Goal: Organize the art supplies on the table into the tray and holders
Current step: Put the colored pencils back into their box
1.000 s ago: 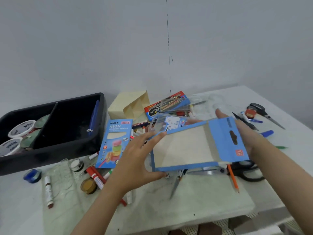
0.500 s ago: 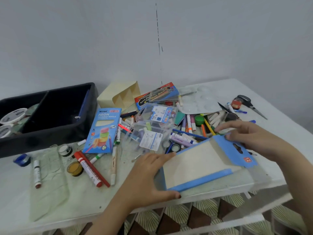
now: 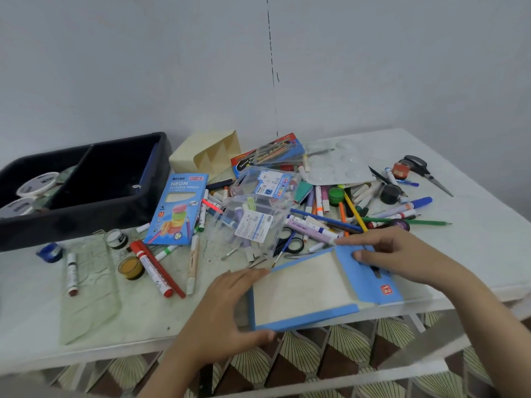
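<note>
Gripping blue pencil box (image 3: 301,291) by its left end with left hand (image 3: 227,308), long axis left-right, flap (image 3: 370,282) pointing right; pressing flap with straight-fingered right hand (image 3: 393,254).

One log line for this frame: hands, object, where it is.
left hand: grips flat blue-and-beige cardboard pencil box, left end | right hand: presses its blue flap | box: at white table near edge
</note>
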### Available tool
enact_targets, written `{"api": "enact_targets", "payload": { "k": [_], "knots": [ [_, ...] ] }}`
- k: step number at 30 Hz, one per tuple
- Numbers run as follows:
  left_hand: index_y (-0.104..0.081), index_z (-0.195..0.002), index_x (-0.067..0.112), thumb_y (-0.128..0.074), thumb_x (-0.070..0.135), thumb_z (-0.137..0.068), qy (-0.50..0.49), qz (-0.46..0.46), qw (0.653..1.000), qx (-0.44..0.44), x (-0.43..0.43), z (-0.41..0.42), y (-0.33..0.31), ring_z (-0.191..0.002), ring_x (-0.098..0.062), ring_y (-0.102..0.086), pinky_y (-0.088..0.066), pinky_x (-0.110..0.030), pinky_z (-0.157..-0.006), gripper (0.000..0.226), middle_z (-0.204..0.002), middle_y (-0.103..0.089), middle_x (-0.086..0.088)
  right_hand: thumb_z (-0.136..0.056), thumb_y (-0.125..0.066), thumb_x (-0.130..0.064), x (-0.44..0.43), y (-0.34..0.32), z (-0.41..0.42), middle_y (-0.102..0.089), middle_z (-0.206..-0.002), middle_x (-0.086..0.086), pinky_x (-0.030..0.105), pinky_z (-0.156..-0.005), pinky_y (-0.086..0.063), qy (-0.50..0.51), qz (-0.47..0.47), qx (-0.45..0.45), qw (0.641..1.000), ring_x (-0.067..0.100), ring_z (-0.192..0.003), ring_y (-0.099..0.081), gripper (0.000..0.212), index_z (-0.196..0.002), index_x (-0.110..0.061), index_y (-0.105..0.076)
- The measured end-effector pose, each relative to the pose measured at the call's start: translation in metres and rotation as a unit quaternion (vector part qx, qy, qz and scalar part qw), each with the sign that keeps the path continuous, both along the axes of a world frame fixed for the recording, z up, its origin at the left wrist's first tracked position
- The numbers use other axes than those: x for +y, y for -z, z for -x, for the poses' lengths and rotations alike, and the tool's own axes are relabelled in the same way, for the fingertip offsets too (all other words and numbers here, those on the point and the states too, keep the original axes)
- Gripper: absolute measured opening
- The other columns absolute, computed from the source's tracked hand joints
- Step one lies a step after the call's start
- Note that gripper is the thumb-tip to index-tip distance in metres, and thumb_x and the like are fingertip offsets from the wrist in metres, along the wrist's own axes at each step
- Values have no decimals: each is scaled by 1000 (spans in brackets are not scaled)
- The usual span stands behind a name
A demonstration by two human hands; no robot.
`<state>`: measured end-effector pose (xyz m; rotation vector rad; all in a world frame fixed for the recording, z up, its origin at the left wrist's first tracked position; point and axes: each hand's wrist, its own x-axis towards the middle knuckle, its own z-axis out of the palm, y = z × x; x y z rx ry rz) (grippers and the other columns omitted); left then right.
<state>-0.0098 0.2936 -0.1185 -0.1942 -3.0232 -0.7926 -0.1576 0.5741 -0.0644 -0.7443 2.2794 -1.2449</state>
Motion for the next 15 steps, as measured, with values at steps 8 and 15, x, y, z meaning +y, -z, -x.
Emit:
{"api": "enact_targets", "payload": {
  "k": [8, 15],
  "knots": [
    [-35, -134, 52, -65, 74, -61, -27, 45, 999, -8, -30, -15, -5, -128, 15, -20, -17, -14, -101, 82, -136, -26, 39, -83, -70, -26, -30, 22, -9, -57, -101, -11, 23, -79, -45, -51, -73, 136, 987, -3, -76, -55, 35, -103, -53, -61],
    [-32, -135, 54, -64, 73, -60, -31, 63, 997, -33, -39, -18, -7, -122, 23, -10, -12, -10, -99, 84, -134, -20, 42, -87, -62, -38, -41, 38, -15, -49, -110, -14, 16, -81, -29, -69, -177, 209, 959, -1, -97, -34, 36, -122, -47, -56]
  ]
}}
